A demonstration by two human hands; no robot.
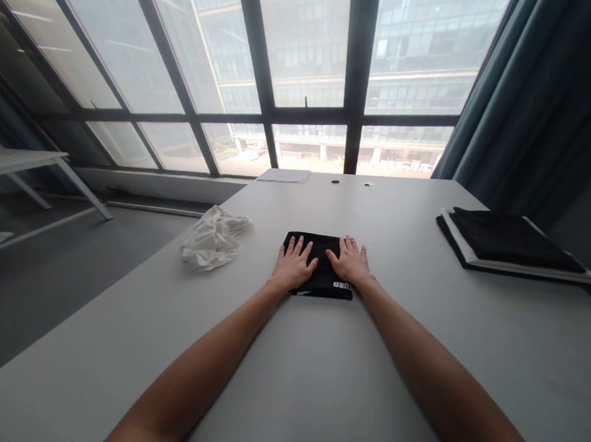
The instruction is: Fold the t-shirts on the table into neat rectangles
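Left hand (294, 266) and right hand (352, 260), grips wide, apparently flattened black cloth (321, 274) at twelve o'clock; next move likely needed even pressure.

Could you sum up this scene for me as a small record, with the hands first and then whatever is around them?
Left hand: flat on the cloth, fingers spread
Right hand: flat on the cloth's other side
Cloth: black, folded, white letters near the right wrist
Left on desk: crumpled white bundle, material unclear
Right on desk: stack of black and white layers
Far edge: paper
Beyond: windows, blue curtain
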